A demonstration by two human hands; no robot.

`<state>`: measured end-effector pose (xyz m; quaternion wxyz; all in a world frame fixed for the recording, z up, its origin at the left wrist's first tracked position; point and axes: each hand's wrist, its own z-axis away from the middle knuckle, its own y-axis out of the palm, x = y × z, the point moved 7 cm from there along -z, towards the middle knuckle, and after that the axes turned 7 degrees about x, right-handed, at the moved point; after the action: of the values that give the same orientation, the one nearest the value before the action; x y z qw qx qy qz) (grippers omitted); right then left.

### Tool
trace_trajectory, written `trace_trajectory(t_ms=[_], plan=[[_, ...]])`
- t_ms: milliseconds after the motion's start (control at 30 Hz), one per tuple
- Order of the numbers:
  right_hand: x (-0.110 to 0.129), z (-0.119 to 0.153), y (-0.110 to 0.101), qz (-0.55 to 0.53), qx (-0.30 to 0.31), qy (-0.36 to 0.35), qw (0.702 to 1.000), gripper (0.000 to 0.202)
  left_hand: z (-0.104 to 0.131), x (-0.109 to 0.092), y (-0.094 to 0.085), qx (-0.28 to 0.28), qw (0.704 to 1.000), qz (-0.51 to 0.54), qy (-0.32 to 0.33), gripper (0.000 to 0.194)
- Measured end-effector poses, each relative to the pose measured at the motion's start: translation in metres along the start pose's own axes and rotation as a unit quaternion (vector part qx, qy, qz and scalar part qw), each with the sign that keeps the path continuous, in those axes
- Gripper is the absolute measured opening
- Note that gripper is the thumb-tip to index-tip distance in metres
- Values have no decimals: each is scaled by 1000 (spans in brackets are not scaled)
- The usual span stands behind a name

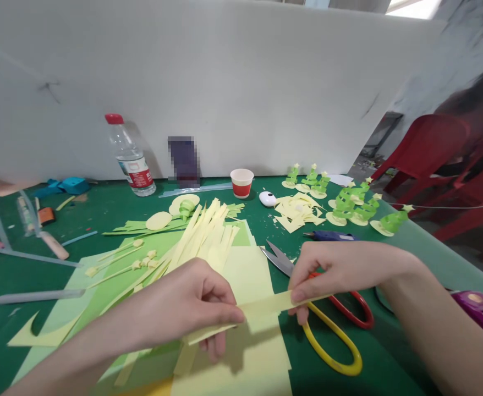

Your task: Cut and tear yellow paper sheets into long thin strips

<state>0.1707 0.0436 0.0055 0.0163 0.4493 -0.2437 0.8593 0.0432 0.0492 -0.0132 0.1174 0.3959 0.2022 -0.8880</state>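
A pale yellow paper strip (266, 306) is stretched between my two hands, above stacked yellow paper (253, 352). My left hand (208, 311) pinches one end between thumb and fingers; a folded part of paper shows under that thumb. At the other end, my right hand (313, 278) is closed on the strip. Scissors (336, 352) with one yellow and one red handle lie partly beneath my right hand, blades pointing away. Beyond my left hand is a pile of loose yellow strips (202, 231). Knotted strips with small star-like heads (136, 264) lie on green paper (115, 275).
Several green spiral paper trees (342, 206) stand at the back right, beside yellow scraps (297, 212). A water bottle (132, 159), a paper cup (241, 183) and a white oval object (267, 199) stand near the white partition (225, 82). A glue gun (332, 235) lies behind my right hand.
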Motion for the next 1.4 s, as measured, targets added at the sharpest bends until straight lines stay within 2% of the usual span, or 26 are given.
trace_trajectory(t_ms=[200, 300, 400, 467, 533, 567, 600, 667, 700, 733, 867, 967, 1033, 1100, 1200, 1400], plan=[[10, -17, 13, 41, -53, 14, 998, 27, -3, -2, 5, 6, 999, 10, 32, 28], [13, -19, 20, -2, -48, 25, 999, 30, -4, -4, 8, 3, 1000, 0, 27, 26], [12, -13, 20, -55, -22, 25, 998, 32, 2, -6, 2, -36, 999, -15, 26, 28], [9, -4, 11, -47, -34, 22, 998, 33, 10, -3, -10, -73, 996, -43, 15, 31], [5, 6, 0, -20, -66, 14, 998, 36, 20, 0, -29, -124, 990, -69, 22, 29], [4, 10, -5, -8, -82, 13, 996, 37, 26, -1, -40, -160, 983, -79, 48, 27], [4, 14, -9, 3, -100, 11, 995, 39, 36, -3, -55, -244, 961, -89, 89, 26], [4, 18, -12, 24, -133, 21, 991, 41, 60, -8, -77, -418, 887, -94, 174, 21], [4, 18, -11, 33, -146, 37, 988, 42, 67, -12, -77, -461, 855, -112, 209, 25], [4, 17, -8, 45, -157, 54, 985, 42, 68, -17, -71, -468, 837, -144, 242, 27], [14, 7, 5, 85, -226, 65, 968, 41, 49, -38, -25, -390, 822, -236, 340, 37], [22, 3, 11, 127, -266, 55, 954, 40, 39, -44, -7, -392, 816, -238, 353, 17], [25, 1, 13, 161, -281, 57, 945, 39, 37, -47, -3, -388, 803, -242, 381, 10], [27, 0, 13, 188, -294, 61, 935, 37, 37, -48, -2, -386, 788, -269, 398, 13], [26, -3, 13, 224, -303, 70, 924, 37, 36, -45, -3, -400, 765, -319, 391, 14], [22, -11, 19, 283, -278, 93, 913, 33, 30, -40, 6, -400, 757, -340, 389, 17]])
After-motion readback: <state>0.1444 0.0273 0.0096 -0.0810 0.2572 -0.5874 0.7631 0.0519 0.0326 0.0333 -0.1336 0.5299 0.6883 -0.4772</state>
